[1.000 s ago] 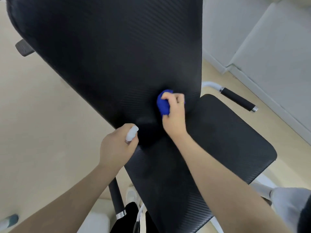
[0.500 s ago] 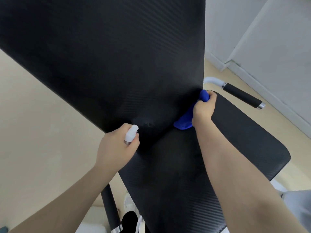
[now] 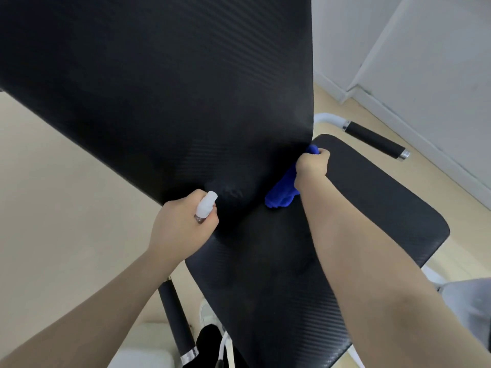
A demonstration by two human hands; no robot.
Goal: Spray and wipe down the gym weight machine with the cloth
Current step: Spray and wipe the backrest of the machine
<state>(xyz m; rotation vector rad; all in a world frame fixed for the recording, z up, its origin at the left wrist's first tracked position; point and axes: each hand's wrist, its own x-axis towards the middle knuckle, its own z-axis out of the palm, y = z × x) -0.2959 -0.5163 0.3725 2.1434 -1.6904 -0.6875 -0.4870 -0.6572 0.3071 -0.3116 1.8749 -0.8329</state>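
Cloth [image 3: 281, 193], blue and bunched, is gripped in the fingers of the right hand [image 3: 311, 168] and pressed into the crease where the black backrest pad [image 3: 164, 96] meets the seat pad [image 3: 353, 224], presumably so that the seam is wiped. A small spray bottle [image 3: 205, 208] is kept clasped in the curled left hand [image 3: 180, 229], its white nozzle aimed at the pad, probably for further misting. Foam-covered handles [image 3: 376, 140] are seen at either side; the near right one may hinder the elbow.
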